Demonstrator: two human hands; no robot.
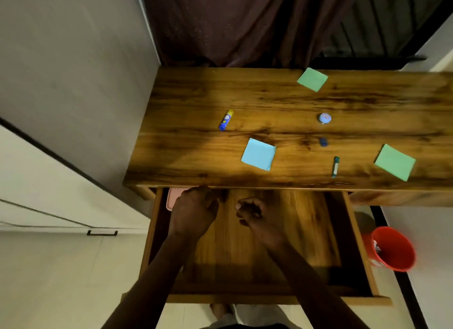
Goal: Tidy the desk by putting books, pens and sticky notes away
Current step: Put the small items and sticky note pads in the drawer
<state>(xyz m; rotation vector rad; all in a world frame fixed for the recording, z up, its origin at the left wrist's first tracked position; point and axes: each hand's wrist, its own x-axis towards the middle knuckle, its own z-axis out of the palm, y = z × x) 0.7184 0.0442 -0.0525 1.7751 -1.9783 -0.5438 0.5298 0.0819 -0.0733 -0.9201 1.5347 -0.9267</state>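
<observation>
The wooden desk (186, 152) has its drawer (360, 245) pulled out below the front edge. On the desk lie a blue sticky-note pad (258, 154), a green pad (312, 79) at the back and another green pad (394, 162) at the right. A small teal pen-like stick (335, 166) lies between the blue and right green pads. My left hand (193, 212) is curled inside the drawer, next to a pink object (173, 197) tucked at the back left. My right hand (255, 214) hovers in the drawer with fingers curled; nothing shows in it.
A blue and yellow glue stick (226, 119), a small round tin (325, 118) and a small blue piece (323, 142) also lie on the desk. A red bucket (392, 249) stands on the floor at the right. A wall bounds the left, a curtain the back.
</observation>
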